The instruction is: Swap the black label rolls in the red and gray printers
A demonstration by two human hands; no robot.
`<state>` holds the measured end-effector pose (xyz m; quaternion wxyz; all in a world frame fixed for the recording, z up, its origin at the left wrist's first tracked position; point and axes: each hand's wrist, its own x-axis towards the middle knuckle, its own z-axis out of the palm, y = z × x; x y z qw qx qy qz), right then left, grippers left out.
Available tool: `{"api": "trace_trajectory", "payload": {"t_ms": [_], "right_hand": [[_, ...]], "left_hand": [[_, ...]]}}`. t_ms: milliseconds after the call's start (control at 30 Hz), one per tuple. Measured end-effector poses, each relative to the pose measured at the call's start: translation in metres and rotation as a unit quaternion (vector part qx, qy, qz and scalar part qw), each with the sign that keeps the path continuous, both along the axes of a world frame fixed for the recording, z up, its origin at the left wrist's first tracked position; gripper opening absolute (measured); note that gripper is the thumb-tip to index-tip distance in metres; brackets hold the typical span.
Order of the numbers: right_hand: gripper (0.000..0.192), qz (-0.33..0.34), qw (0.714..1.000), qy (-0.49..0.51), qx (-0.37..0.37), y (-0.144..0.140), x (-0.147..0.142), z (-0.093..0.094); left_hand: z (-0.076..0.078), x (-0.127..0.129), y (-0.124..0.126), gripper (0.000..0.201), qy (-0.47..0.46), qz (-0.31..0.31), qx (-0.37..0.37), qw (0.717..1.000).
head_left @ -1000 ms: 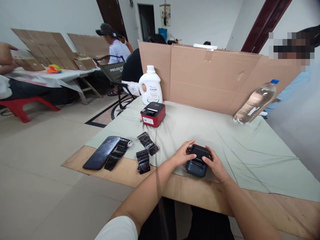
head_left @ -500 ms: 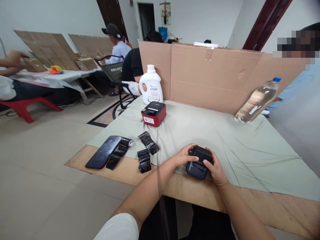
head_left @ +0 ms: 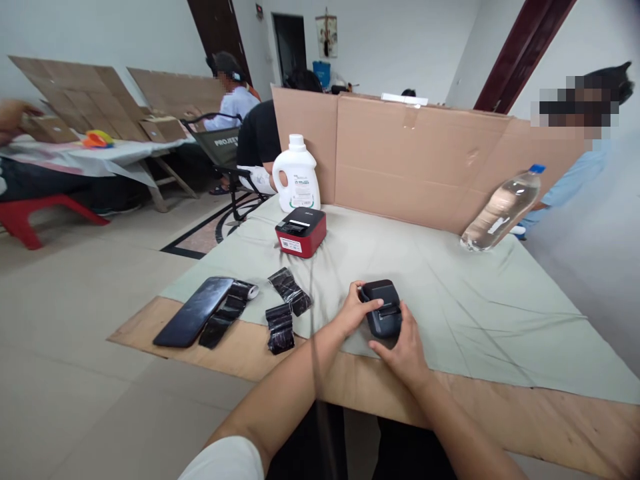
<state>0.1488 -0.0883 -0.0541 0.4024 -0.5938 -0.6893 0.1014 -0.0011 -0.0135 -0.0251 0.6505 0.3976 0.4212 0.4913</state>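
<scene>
Holding the black device just R of centre, lower half of frame, L hand has its grip snug on the upper-L edge, thumb on top. R hand is part-open, fingers by the device's R side, thumb spread; firm contact, can't tell. Prob. midway thru handling: L grip's set, R isn't closed, device not let go. Cover looks down; latched or not, unclear. Black strips lie loose L of centre on the surface; red device, mid-frame, is untouched.
</scene>
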Motion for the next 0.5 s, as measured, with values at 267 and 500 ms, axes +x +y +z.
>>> {"api": "trace_trajectory", "payload": {"t_ms": [267, 500], "right_hand": [[0.091, -0.047, 0.992, -0.113, 0.01, 0.04, 0.019, 0.01], [0.092, -0.313, 0.929, -0.138, -0.138, 0.137, 0.163, 0.038]], "left_hand": [[-0.004, 0.004, 0.002, 0.064, 0.045, -0.036, -0.012, 0.998], [-0.005, 0.005, 0.003, 0.04, 0.107, -0.067, -0.001, 0.992]]}}
